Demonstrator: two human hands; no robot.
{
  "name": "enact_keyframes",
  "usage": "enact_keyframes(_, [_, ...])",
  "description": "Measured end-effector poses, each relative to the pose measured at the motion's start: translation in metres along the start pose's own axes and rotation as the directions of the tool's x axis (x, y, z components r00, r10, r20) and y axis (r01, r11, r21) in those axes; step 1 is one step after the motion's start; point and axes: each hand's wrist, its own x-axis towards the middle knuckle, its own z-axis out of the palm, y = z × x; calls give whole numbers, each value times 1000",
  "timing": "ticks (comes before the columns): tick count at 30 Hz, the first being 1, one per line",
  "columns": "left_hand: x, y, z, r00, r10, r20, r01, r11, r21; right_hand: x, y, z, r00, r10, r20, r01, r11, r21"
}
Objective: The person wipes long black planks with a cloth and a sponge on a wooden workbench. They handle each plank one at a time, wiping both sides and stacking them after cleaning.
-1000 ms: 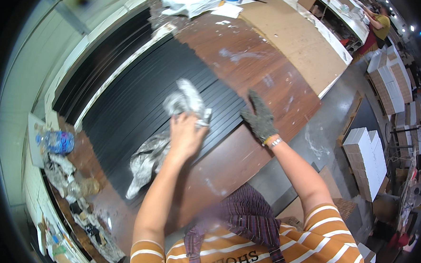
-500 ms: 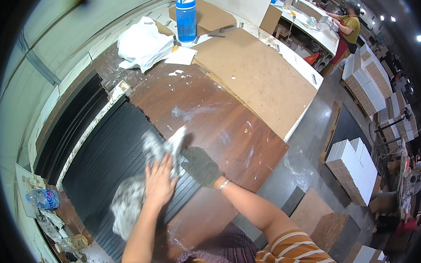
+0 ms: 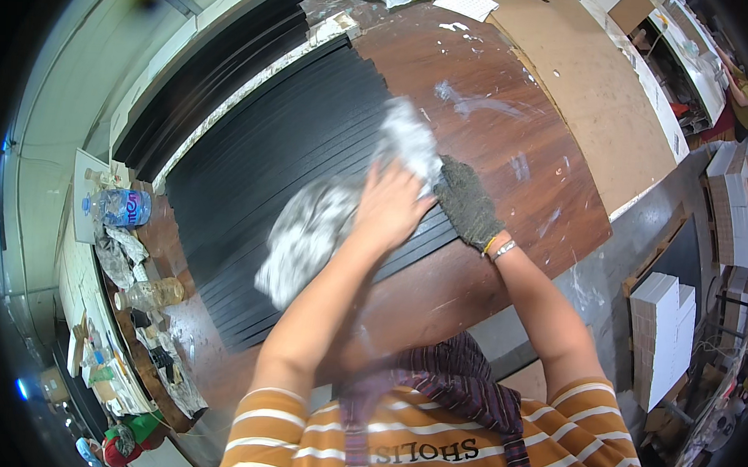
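My left hand is bare and presses down on a crumpled white-grey rag that lies on a row of black strips laid side by side on the brown table. My right hand wears a dark knitted glove and rests flat on the near ends of the black strips, just right of the rag. The rag stretches from under my left palm down to the left and also up past my fingers. A bracelet shows on my right wrist.
More black strips lie stacked at the far left. A plastic water bottle, another bottle and clutter sit on a side bench at the left. A pale board covers the table's right part. White boxes stand on the floor.
My left hand has slid the rag along the black strips, and my gloved right hand stays beside it. My head has moved, so the view has shifted over the table.
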Motion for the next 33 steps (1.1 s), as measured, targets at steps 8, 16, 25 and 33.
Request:
enact_keyframes(8, [-58,-17,-29,922,-387,-3,387,922,26,0,-6,-2,991,-19,-134,30,996,79])
enact_keyframes(16, [-63,-19,-10,973,-156,-173,157,988,-7,0,5,-1,998,59,11,-59,998,-7])
enact_keyframes(25, [-106,5,2,982,-41,-186,40,999,-7,1,11,-33,972,69,223,-165,878,450])
enact_keyframes(33, [-65,59,7,990,115,-85,-125,986,-111,-37,34,-21,970,-101,219,129,985,-118])
